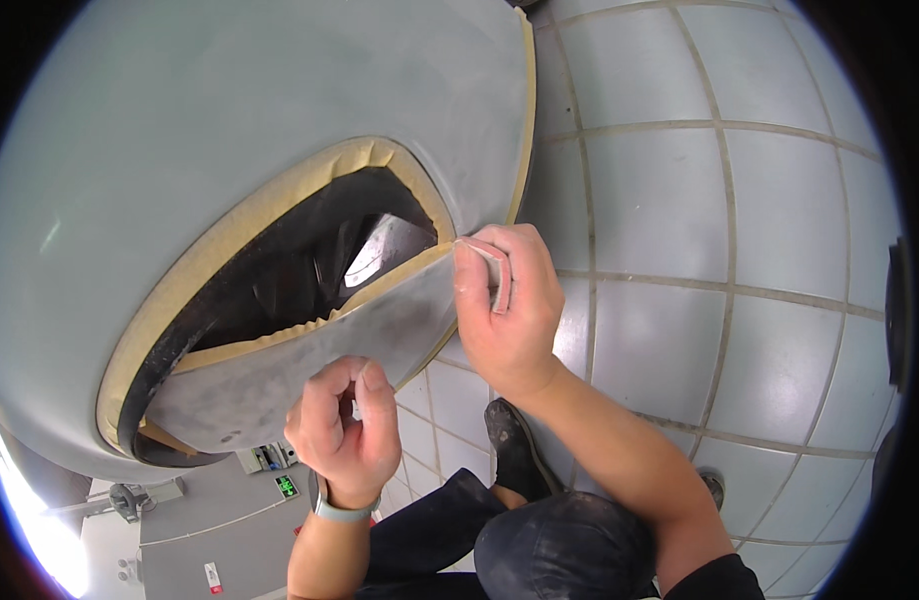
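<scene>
A large curved grey car body panel [209, 120], dull and smooth like a bumper, fills the upper left. Strips of yellowish masking tape [234, 225] frame its dark opening [279, 265]. At the opening's right corner my right hand [514, 300] is closed around a folded piece of sandpaper [501, 275], pinkish at the edge, with fingertips close to the tape. My left hand [344, 425] is curled just below the opening's lower strip, thumb against the fingers. Whatever it may hold is hidden inside the fingers. A watch [344, 510] circles the left wrist.
Pale floor tiles [649, 210] stretch along the right. More masking tape [526, 110] runs down the panel's outer edge. My bent knee [564, 550] and dark shoe [519, 450] are below the hands. A grey wall [209, 535] with a green sign [285, 486] shows at lower left.
</scene>
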`<state>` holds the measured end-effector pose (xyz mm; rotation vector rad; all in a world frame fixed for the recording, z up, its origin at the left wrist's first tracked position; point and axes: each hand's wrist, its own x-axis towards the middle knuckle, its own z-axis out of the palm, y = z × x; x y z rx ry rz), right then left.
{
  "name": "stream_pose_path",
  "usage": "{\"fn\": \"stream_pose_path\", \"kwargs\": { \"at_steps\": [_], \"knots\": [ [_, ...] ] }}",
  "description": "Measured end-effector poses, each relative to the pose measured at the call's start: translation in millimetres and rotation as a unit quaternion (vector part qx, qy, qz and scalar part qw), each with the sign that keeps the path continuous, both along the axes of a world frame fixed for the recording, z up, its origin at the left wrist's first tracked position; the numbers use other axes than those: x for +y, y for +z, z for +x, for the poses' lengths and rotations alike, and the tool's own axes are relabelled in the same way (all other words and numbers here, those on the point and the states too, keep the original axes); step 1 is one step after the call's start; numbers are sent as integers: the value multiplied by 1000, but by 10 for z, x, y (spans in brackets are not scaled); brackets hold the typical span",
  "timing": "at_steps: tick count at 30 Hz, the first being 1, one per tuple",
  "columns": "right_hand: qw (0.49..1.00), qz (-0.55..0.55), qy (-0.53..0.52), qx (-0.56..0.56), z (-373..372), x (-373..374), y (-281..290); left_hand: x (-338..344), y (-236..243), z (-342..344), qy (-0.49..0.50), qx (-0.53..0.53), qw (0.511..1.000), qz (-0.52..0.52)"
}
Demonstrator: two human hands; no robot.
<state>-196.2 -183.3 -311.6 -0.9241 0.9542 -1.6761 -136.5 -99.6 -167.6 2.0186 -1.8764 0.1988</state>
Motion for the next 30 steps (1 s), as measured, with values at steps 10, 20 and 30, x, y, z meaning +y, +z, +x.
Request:
{"fn": "stream_pose_path", "kwargs": {
  "at_steps": [10,20,30],
  "knots": [
    [1000,0,-21,-21,95,-29,14,236,-3,-112,26,27,999,16],
    [998,-23,-18,62,-67,-38,79,296,157,-169,-37,-2,998,54],
    [980,-24,-17,195,-278,109,98,163,258,196,-224,13,974,6]
  ]
}}
